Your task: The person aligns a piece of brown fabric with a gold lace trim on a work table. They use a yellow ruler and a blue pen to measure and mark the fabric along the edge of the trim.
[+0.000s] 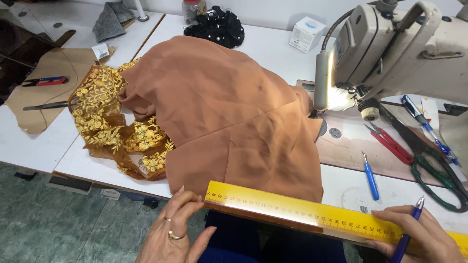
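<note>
A long yellow ruler (302,212) lies slanted across the near table edge. My left hand (173,229), with rings on it, holds the ruler's left end between thumb and fingers. My right hand (421,236) presses on the ruler's right part while gripping a blue pen (407,234). Just beyond the ruler spreads a rust-brown fabric (229,112), heaped over the white table (351,187). Brown mesh with gold floral embroidery (105,119) pokes out at its left side.
A white sewing machine (399,48) with its lamp lit stands at the right. Green-handled scissors (431,163), red thread snips (390,143), a blue seam ripper (370,176) and a blue pen (429,129) lie beside it. A black bundle (217,27) and small white box (306,34) sit at the back.
</note>
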